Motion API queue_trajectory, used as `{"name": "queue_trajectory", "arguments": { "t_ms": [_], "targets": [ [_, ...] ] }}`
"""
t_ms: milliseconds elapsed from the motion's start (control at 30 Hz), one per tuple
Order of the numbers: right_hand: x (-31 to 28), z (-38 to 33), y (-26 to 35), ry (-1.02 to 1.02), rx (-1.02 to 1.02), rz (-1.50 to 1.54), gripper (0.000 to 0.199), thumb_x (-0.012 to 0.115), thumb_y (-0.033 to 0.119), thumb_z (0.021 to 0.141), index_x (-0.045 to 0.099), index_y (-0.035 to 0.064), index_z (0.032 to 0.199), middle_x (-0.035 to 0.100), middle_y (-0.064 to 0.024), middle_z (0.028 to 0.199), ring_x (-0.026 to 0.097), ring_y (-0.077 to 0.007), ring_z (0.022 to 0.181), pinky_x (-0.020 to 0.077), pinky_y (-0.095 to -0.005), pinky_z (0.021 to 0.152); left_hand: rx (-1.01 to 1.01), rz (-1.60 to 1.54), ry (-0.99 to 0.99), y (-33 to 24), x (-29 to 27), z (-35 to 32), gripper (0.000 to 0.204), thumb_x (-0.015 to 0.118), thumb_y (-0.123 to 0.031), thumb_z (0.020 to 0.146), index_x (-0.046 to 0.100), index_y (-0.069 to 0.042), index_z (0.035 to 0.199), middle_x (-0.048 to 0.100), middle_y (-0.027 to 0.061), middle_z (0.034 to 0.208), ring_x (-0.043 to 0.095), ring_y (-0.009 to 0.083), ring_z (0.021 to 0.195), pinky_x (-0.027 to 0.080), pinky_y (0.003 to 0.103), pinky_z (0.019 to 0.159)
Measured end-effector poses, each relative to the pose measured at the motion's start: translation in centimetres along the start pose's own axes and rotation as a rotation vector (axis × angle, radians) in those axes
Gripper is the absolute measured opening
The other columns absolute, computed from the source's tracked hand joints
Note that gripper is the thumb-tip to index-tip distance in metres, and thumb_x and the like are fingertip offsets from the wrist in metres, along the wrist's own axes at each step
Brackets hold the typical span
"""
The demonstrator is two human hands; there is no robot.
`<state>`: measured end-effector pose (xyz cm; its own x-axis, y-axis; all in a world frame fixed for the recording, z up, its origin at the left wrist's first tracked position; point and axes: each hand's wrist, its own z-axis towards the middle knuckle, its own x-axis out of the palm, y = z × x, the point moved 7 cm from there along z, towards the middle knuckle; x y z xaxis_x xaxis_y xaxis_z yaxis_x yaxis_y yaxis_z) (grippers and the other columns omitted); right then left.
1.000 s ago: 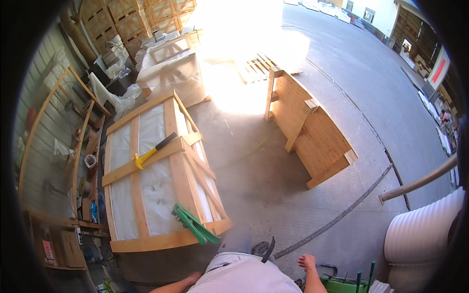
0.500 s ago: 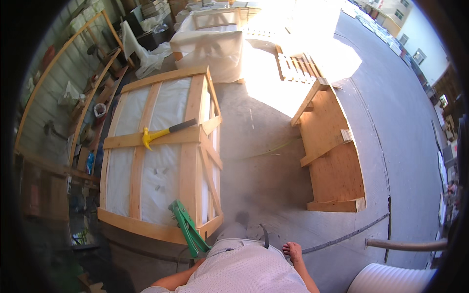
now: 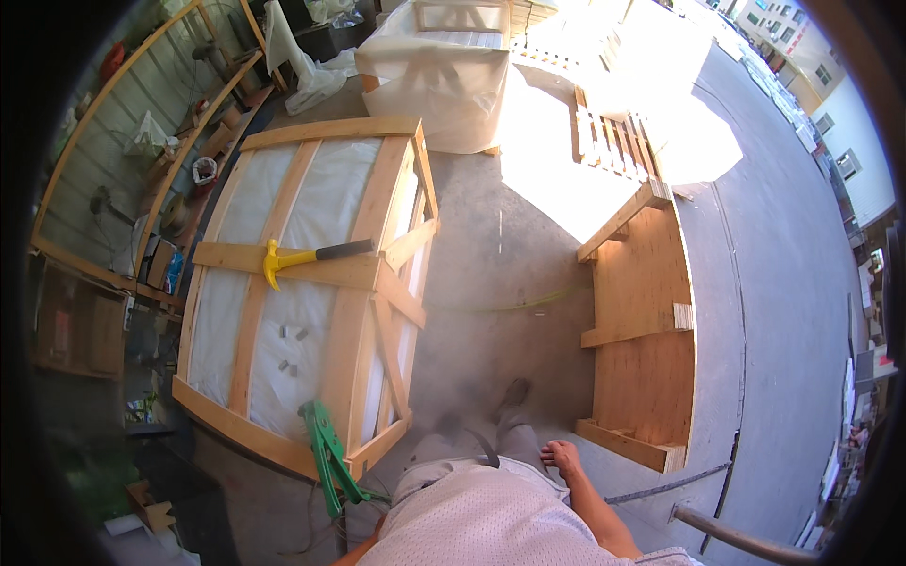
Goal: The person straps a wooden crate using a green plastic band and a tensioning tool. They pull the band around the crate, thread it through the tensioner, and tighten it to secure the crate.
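Observation:
My right hand [image 3: 563, 457] hangs beside my right thigh, its fingers loosely bent and apart, with nothing in it. Only a sliver of my left hand [image 3: 380, 524] shows beside my shirt; its fingers are hidden. Nearest to it is a green long-handled strapping tool [image 3: 327, 457], lying over the near edge of a wooden crate [image 3: 351, 377]; contact with the hand cannot be made out. On the crate's middle slat rests a claw hammer [image 3: 307, 257] with a yellow head and dark grip. Small grey metal pieces [image 3: 288, 366] lie on the crate's white wrapping.
A plywood panel with battens [image 3: 642, 373] stands on the right. Farther off are a wrapped crate [image 3: 439, 99] and a slatted pallet [image 3: 613, 141] in sunlight. Cluttered shelving [image 3: 179, 179] lines the left wall. A metal bar [image 3: 746, 540] crosses the lower right.
My body and view have shifted, and one foot now shows stepping forward. The crate appears lower and farther left. The hammer and green tool stay on it.

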<state>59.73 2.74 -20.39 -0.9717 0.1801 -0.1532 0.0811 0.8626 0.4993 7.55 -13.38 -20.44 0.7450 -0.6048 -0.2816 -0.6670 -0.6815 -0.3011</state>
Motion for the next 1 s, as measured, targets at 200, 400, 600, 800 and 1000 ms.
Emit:
{"name": "queue_trajectory", "arguments": {
  "t_ms": [200, 400, 600, 800, 1000],
  "targets": [
    [-3.4, 6.0, 10.8, 0.095, -0.082, -0.017, 0.029, 0.058, 0.023, 0.090, 0.060, -0.0012, 0.107, 0.068, -0.0129, 0.090, 0.067, -0.0226, 0.072, 0.0563, -0.0346, 0.061, 0.077, -0.028, -0.150, -9.4, 1.7, 3.1, 0.044, 0.045, -0.038, 0.091, 0.068, -0.003, 0.105, 0.068, 0.0199, 0.103, 0.066, 0.0298, 0.096, 0.049, 0.042, 0.085],
    [-8.1, 11.1, 16.7, 0.076, -0.011, 0.001, 0.020, 0.057, 0.016, 0.088, 0.059, -0.0010, 0.097, 0.066, -0.0118, 0.081, 0.063, -0.0201, 0.060, 0.0530, -0.0323, 0.051, -0.043, -0.262, -0.375, -22.2, -4.9, 3.7, 0.039, 0.047, -0.036, 0.091, 0.068, -0.004, 0.098, 0.071, 0.0135, 0.090, 0.069, 0.0248, 0.078, 0.052, 0.037, 0.075],
    [-7.1, 13.5, 21.4, 0.109, 0.134, -0.038, 0.017, 0.056, 0.016, 0.087, 0.059, -0.0003, 0.093, 0.063, -0.0115, 0.079, 0.062, -0.0198, 0.060, 0.0513, -0.0317, 0.048, 0.333, -0.488, -0.571, -35.7, -15.4, 7.8, 0.028, 0.050, -0.029, 0.092, 0.065, -0.005, 0.093, 0.068, 0.0090, 0.075, 0.068, 0.0216, 0.068, 0.053, 0.035, 0.068],
    [-0.8, 12.7, 28.8, 0.138, -0.036, -0.164, 0.032, 0.059, 0.027, 0.090, 0.060, 0.0001, 0.107, 0.067, -0.0083, 0.087, 0.064, -0.0149, 0.066, 0.0515, -0.0289, 0.058, 0.317, -0.417, -0.452, -44.1, -21.3, 16.8, 0.029, 0.049, -0.030, 0.092, 0.065, -0.006, 0.095, 0.068, 0.0113, 0.076, 0.068, 0.0274, 0.074, 0.052, 0.038, 0.071],
    [-0.5, 16.6, 27.4, 0.022, 0.010, -0.151, 0.030, 0.058, 0.023, 0.090, 0.060, -0.0010, 0.107, 0.068, -0.0094, 0.088, 0.065, -0.0156, 0.070, 0.0507, -0.0265, 0.062, 0.281, -0.179, -0.283, -49.7, -20.7, 24.4, 0.033, 0.049, -0.033, 0.091, 0.065, -0.006, 0.097, 0.068, 0.0199, 0.089, 0.064, 0.0393, 0.089, 0.050, 0.045, 0.080]
  ]
}}
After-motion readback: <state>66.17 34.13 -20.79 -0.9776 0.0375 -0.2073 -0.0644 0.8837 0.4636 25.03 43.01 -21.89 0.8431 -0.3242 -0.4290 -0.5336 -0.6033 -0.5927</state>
